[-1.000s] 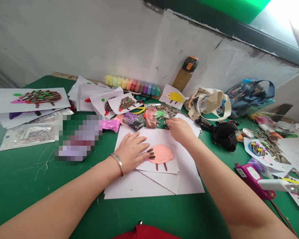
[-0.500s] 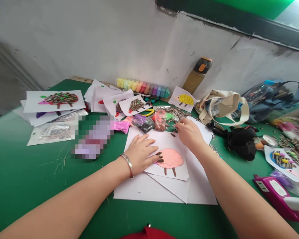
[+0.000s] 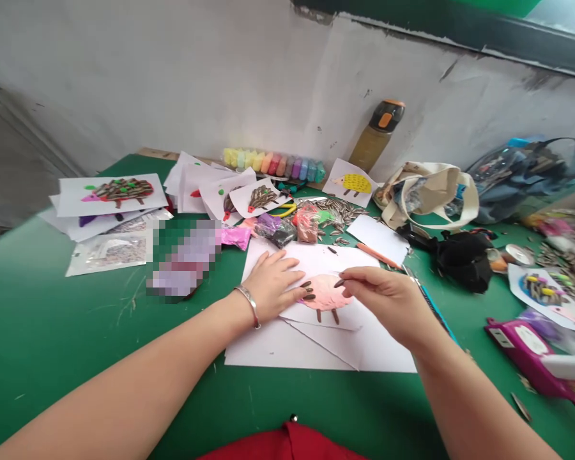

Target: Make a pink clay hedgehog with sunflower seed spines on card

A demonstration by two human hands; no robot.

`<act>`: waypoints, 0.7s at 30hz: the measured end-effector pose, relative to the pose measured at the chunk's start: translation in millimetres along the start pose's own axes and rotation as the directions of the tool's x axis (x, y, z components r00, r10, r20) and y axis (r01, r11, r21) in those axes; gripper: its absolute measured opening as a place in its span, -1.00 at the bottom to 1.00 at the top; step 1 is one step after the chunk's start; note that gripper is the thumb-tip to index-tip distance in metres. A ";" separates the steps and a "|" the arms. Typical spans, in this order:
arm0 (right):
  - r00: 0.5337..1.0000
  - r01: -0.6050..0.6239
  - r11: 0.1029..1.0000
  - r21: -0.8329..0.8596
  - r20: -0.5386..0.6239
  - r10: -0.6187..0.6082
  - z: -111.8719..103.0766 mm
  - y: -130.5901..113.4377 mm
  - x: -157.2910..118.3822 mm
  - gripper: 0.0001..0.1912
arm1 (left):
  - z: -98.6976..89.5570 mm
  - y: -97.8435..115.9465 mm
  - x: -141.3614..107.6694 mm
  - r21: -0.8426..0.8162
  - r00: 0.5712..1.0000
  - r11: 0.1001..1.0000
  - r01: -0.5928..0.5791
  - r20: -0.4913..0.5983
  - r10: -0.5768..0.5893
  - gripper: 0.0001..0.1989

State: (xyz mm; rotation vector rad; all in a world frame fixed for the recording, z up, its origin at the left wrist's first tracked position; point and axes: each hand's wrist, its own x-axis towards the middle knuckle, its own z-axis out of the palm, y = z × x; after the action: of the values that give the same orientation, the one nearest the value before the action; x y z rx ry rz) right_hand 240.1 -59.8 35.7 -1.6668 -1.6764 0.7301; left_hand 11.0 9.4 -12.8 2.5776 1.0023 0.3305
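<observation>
A pink clay animal body [image 3: 326,295] is stuck on a white sheet [image 3: 292,319]. Several dark sunflower seeds [image 3: 308,292] sit at its left end, and two brown legs [image 3: 335,316] point down below it. My left hand [image 3: 274,284] lies flat with fingers spread on the sheet, its thumb beside those seeds. Between thumb and forefinger, my right hand [image 3: 381,294] pinches a sunflower seed [image 3: 339,283] over the upper right of the pink clay. Another loose seed [image 3: 332,250] lies on the paper above the body.
Behind the sheet are a heap of sunflower seeds [image 3: 338,211] and clay packets [image 3: 308,223]. Finished hedgehog pictures [image 3: 119,191] lie at the left. A bottle [image 3: 376,137], a cloth bag [image 3: 426,195], an orange pen [image 3: 378,255] and a purple tool [image 3: 531,358] stand or lie around.
My right hand has come from the seed heap toward me and now holds a seed above the pink clay. My left hand stays on the paper.
</observation>
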 end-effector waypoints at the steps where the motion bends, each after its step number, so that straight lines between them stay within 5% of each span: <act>1: 1.000 0.020 1.000 0.023 0.015 -0.020 2.8 -2.5 -4.9 -0.84 | 0.6 -0.9 0.6 0.004 1.000 1.000 -0.004 -0.006 0.004 -0.60; 10: 0.959 0.264 0.955 -0.136 0.143 -0.244 32.0 4.8 -14.8 -0.87 | 3.8 -3.1 1.9 -0.001 1.000 1.000 0.000 -0.001 0.000 -0.63; 21: 0.954 0.284 0.955 -0.089 0.130 -0.272 35.8 9.3 -15.3 -0.80 | 6.0 -5.2 2.3 -0.017 1.000 1.000 0.009 0.008 -0.009 -0.60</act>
State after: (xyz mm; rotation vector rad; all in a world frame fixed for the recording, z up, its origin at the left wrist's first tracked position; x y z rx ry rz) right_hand 217.9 -72.6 5.0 -1.4375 -2.0139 0.6187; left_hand 11.6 13.1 -20.2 2.5571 1.0036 0.3250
